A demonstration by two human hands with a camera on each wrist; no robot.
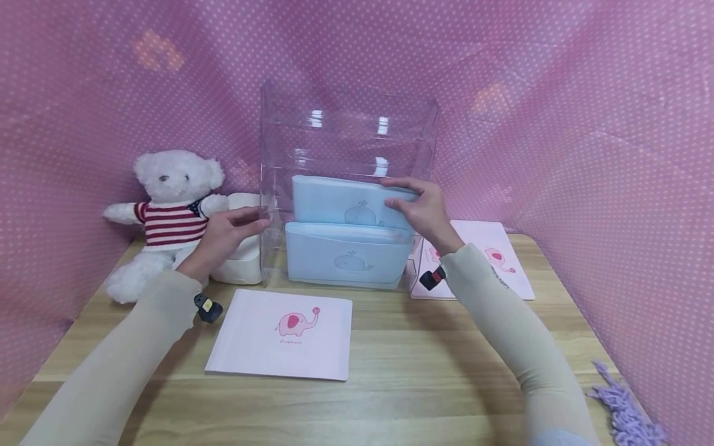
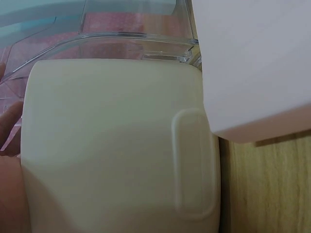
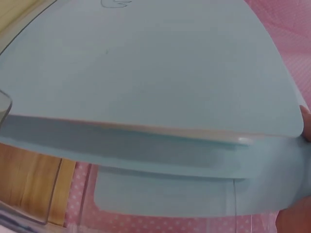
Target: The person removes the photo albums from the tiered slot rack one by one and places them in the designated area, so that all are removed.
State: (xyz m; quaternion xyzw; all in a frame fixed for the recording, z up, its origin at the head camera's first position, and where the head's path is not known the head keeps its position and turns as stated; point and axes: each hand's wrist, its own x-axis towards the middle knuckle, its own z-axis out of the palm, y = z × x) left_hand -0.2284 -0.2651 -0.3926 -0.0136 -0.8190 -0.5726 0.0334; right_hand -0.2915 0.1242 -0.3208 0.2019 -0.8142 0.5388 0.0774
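Note:
A clear acrylic tiered rack point(image 1: 348, 148) stands at the back of the table, with two pale blue whale booklets in its lower tiers. My right hand point(image 1: 424, 204) pinches the top right corner of the rear blue booklet point(image 1: 329, 198), thumb in front and fingers behind. Lower and nearer, the front blue booklet point(image 1: 318, 263) leans in the bottom tier. In the right wrist view a blue cover point(image 3: 160, 73) fills much of the frame. My left hand point(image 1: 225, 235) grips the left side edge of the rack, its fingertips partly hidden in the left wrist view.
A pink elephant booklet point(image 1: 251, 334) lies flat before the rack, and more pink booklets point(image 1: 480, 235) lie to its right. At left sit a white teddy bear point(image 1: 175, 217) and a white rounded container point(image 1: 240, 269). Purple yarn point(image 1: 627, 409) lies at the right front edge.

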